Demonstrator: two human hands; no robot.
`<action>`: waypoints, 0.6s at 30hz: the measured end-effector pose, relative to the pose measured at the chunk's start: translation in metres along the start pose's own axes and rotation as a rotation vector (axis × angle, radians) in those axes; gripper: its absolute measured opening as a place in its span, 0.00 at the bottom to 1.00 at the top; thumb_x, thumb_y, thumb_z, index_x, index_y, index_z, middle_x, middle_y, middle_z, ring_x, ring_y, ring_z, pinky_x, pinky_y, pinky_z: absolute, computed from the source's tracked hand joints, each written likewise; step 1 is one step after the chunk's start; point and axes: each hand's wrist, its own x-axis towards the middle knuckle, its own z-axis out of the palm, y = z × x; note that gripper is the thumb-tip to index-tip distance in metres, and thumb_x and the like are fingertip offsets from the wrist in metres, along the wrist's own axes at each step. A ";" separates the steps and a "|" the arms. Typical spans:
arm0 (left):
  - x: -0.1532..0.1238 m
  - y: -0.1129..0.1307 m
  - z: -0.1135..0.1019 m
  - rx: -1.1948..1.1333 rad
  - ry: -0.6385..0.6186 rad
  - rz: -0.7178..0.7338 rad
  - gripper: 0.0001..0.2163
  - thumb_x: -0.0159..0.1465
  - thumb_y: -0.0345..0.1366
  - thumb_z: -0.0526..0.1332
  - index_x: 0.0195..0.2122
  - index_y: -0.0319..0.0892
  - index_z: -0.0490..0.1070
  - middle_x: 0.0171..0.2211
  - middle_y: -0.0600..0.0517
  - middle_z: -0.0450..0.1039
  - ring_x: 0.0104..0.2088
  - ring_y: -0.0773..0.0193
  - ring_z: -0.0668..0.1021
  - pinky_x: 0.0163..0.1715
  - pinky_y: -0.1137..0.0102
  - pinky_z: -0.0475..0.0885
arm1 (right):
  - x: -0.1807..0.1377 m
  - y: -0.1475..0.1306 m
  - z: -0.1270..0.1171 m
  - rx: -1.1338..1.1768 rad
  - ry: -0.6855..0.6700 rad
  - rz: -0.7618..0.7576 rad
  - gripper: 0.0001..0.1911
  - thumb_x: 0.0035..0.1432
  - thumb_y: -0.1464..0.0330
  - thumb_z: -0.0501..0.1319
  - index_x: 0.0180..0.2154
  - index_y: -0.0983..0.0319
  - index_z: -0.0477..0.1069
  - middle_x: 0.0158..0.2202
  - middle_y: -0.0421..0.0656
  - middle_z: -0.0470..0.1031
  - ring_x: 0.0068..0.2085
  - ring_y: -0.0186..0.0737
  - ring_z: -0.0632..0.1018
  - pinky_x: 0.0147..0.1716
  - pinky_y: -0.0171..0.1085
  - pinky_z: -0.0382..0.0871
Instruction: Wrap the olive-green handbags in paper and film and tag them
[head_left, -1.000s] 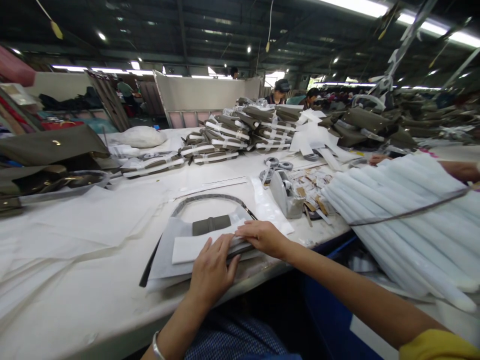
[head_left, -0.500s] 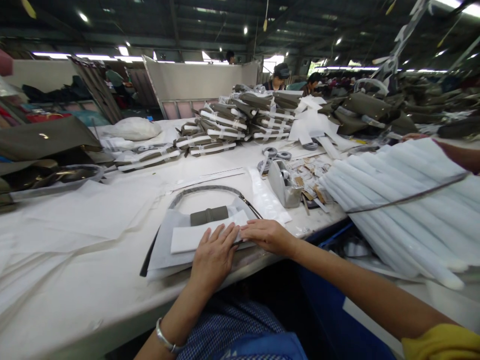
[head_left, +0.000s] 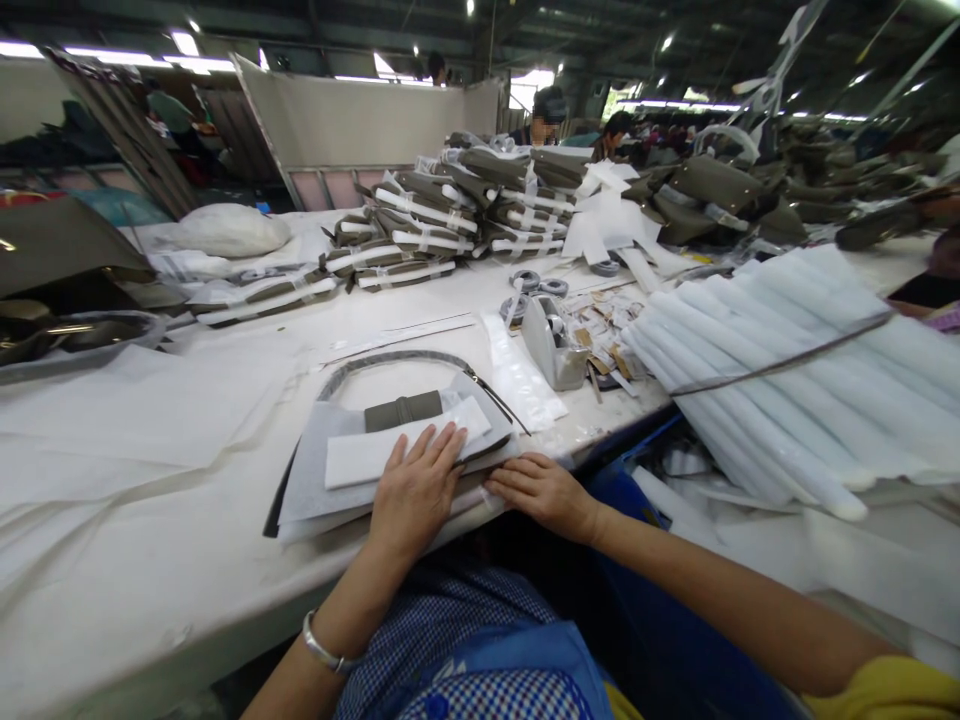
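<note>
A grey-olive handbag (head_left: 403, 411) lies on the table in front of me, with white tissue paper (head_left: 309, 490) over its body. Its strap (head_left: 375, 362) arches away from me. A white foam strip (head_left: 352, 458) rests across the paper. My left hand (head_left: 417, 485) presses on the foam's right part, fingers stretched out and palm down. At the bag's near right edge is my right hand (head_left: 546, 497), with its fingers bent and held together. Whatever lies beneath those fingertips is hidden.
A tape dispenser (head_left: 553, 345) and tape rolls (head_left: 536, 285) stand beyond the bag. Wrapped bags (head_left: 450, 220) are piled at the back. On the right lies a tied bundle of white foam tubes (head_left: 780, 370). Paper sheets (head_left: 150, 410) cover the left. Co-workers (head_left: 549, 110) are behind the piles.
My right hand has moved nearer the table edge, slightly apart from my left hand. More of the bag's right corner shows. The view has shifted right and down.
</note>
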 end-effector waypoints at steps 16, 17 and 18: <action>-0.004 0.003 0.009 -0.006 0.067 -0.009 0.22 0.71 0.41 0.54 0.65 0.50 0.59 0.64 0.54 0.62 0.64 0.53 0.66 0.63 0.49 0.58 | 0.011 -0.014 0.005 0.183 0.199 0.097 0.12 0.67 0.76 0.55 0.46 0.62 0.75 0.44 0.45 0.81 0.44 0.39 0.82 0.47 0.40 0.78; -0.004 0.003 0.011 -0.008 0.071 -0.018 0.21 0.71 0.40 0.54 0.65 0.50 0.59 0.64 0.54 0.62 0.64 0.53 0.66 0.63 0.49 0.58 | 0.011 -0.017 0.004 0.189 0.199 0.098 0.12 0.67 0.76 0.55 0.46 0.62 0.75 0.44 0.45 0.81 0.44 0.40 0.82 0.47 0.39 0.78; -0.003 0.003 0.012 -0.011 0.072 -0.026 0.21 0.71 0.39 0.53 0.65 0.51 0.59 0.64 0.55 0.62 0.64 0.54 0.66 0.63 0.49 0.57 | 0.010 -0.020 0.003 0.194 0.196 0.100 0.12 0.67 0.76 0.55 0.45 0.62 0.75 0.44 0.44 0.81 0.44 0.40 0.82 0.46 0.39 0.78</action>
